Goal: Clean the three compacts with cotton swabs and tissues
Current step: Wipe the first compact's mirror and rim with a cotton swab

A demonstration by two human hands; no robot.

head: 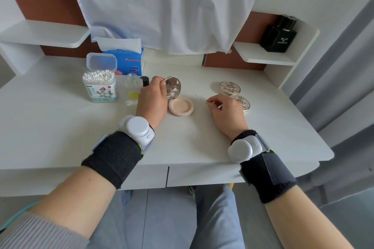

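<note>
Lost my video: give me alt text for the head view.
The left hand grips the raised lid of the open compact on the white desk, while the right hand pinches what looks like a cotton swab beside two closed compacts. An open swab box, a tissue pack and an uncapped clear bottle stand behind the left hand.

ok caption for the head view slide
Left hand grips the open compact, right hand pinches a cotton swab

Black bottle point(279, 35) label: "BLUE DE", rest illegible. Tissue pack point(127, 60) reads "Soft&Clean".
</note>
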